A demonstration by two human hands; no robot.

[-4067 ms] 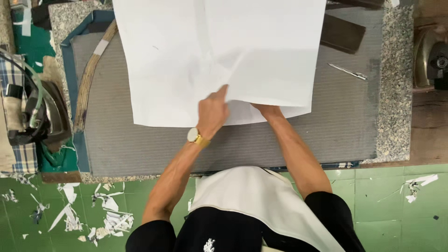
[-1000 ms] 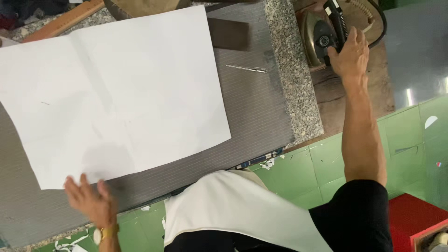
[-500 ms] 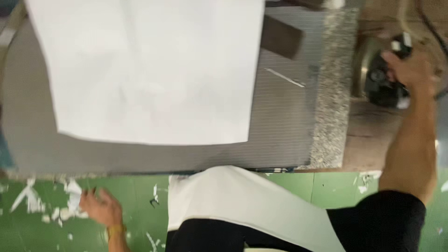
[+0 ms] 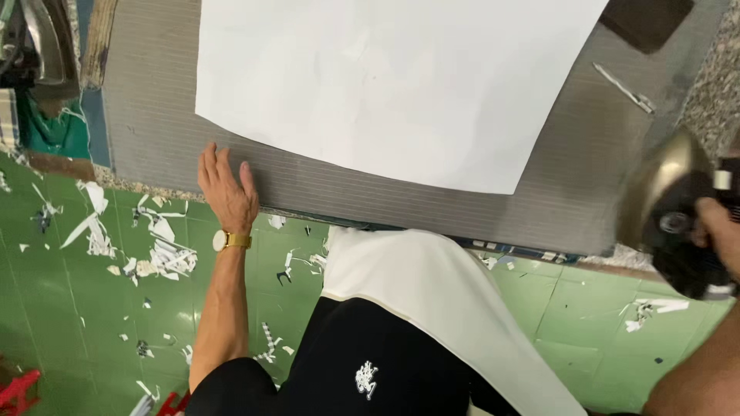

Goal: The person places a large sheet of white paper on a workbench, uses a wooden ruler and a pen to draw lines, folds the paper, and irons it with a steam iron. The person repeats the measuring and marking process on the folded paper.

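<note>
Head view, white fabric (image 4: 401, 85) between left hand (image 4: 227, 189), right hand (image 4: 717, 231) gripping iron (image 4: 671, 212)

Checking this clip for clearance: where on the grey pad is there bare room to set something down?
Bare grey pad runs left of the white fabric sheet, and in a strip along its near edge beyond the left hand. The far right is crowded: metal clip, dark patch, and the iron in the right hand.

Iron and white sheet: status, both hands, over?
Right hand gripping the iron, at the table's right edge. Left hand flat on the grey pad, clear of the white sheet. Small metal tool beside the sheet.
</note>
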